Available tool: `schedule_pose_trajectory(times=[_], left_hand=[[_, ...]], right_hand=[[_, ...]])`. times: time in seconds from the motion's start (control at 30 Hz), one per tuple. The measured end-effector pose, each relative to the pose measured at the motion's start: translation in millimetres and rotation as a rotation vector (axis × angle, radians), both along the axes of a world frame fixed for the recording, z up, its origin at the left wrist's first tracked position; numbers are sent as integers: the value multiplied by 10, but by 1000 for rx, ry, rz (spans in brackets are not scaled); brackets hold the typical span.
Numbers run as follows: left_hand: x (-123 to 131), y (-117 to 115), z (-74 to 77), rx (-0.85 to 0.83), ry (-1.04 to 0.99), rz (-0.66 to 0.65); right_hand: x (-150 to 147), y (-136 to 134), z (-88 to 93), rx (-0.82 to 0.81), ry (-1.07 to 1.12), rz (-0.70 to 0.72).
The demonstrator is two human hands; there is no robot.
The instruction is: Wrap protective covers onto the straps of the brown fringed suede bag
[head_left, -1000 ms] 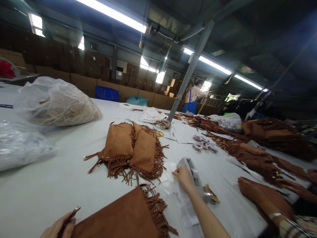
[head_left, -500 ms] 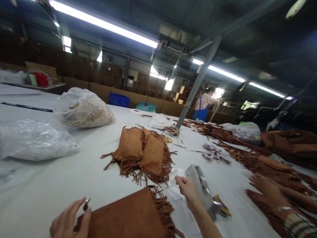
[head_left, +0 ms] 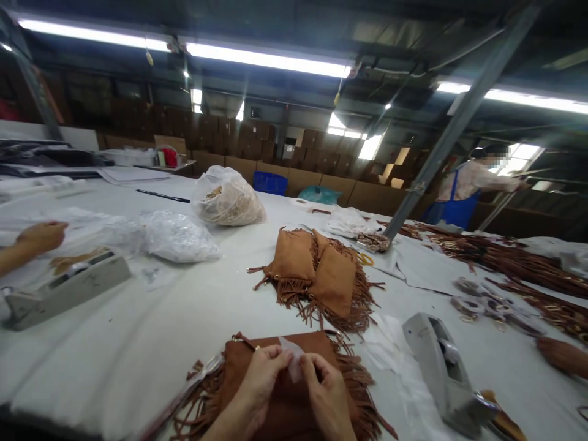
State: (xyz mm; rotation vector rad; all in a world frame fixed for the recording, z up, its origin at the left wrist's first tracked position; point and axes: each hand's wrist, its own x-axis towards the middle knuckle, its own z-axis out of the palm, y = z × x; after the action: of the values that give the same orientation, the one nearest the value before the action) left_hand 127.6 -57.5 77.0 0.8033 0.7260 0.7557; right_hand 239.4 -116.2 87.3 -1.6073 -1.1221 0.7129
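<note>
Both my hands are over a dark brown fringed suede bag (head_left: 316, 344) lying in front of me. My left hand (head_left: 264, 376) pinches one edge of a small piece of thin white paper (head_left: 290, 354). On the other edge, my right hand (head_left: 327, 389) grips it between thumb and fingers. A strap end with a metal clasp (head_left: 248, 343) shows at the bag's upper left corner. Beyond lie several lighter tan fringed bags (head_left: 335, 282). Right of the bag stand thin white sheets (head_left: 386, 343) and a grey tape dispenser (head_left: 443, 367).
At the left, another person's hand (head_left: 43, 237) is near a second tape dispenser (head_left: 68, 288). Another hand (head_left: 563, 355) is at the right edge. Clear plastic bags (head_left: 181, 236), a stuffed white bag (head_left: 229, 196) and yellow-handled scissors (head_left: 365, 259) lie farther back. A metal post (head_left: 427, 171) rises behind.
My right hand has come from beside the tape dispenser to above the bag, with the white paper. My left hand has left the small metal piece and joined it. The view has swung left.
</note>
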Motion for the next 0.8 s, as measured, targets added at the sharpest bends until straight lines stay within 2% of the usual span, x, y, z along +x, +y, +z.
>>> schedule_pose_trajectory(times=[0.1,0.23,0.4,0.53,0.6,0.7,0.73,0.8], left_hand=[[-87,34,-15,174,96,25],[-189,90,40,333,142,-62],[-323,116,76,522,337,-140],[-482,168,75,613,408,-185],[-609,268,72,642,451,-86],[-819,505,23,800,673,118],[-874,589,-14,885,752,126],[-940,733,-116,1043,830,19]], right_hand=[[-42,-31,-18,-25,148,50],[-72,-37,5,-112,437,77],[-126,-31,57,-261,827,242],[-127,3,-57,-272,821,222],[-112,39,-141,-239,777,190],[-101,122,-231,-212,754,105],[-106,158,-247,-209,755,65],[-128,245,-263,-189,760,-20]])
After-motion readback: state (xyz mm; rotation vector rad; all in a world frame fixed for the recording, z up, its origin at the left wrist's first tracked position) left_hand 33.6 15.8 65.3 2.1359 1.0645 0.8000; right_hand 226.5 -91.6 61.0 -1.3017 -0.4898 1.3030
